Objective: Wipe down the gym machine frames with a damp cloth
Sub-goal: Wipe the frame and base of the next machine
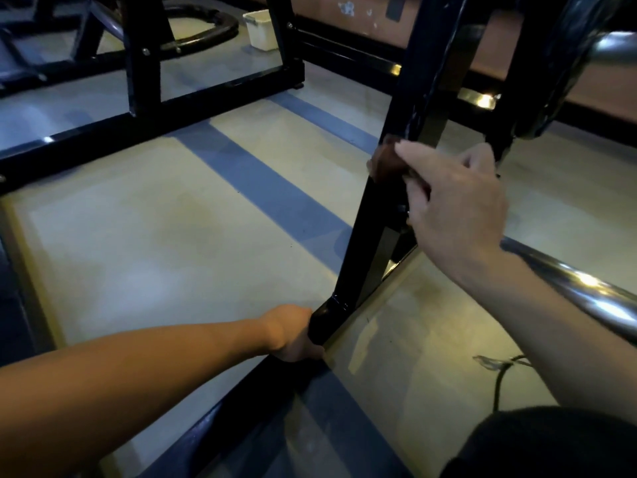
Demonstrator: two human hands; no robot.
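Right hand (451,205) pinches the cloth (387,163) around the frame post (370,232) — leaning upward-right — left hand (296,336) grips its base.

Cloth (387,163) mostly hidden behind right hand (455,205); left hand (296,336) fingers wrapped out of sight behind frame post (365,243). Post top cut off.

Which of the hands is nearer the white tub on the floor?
Right. The right hand wipes the upright post, closer to the white tub; the left hand grips the post's base, farther away.
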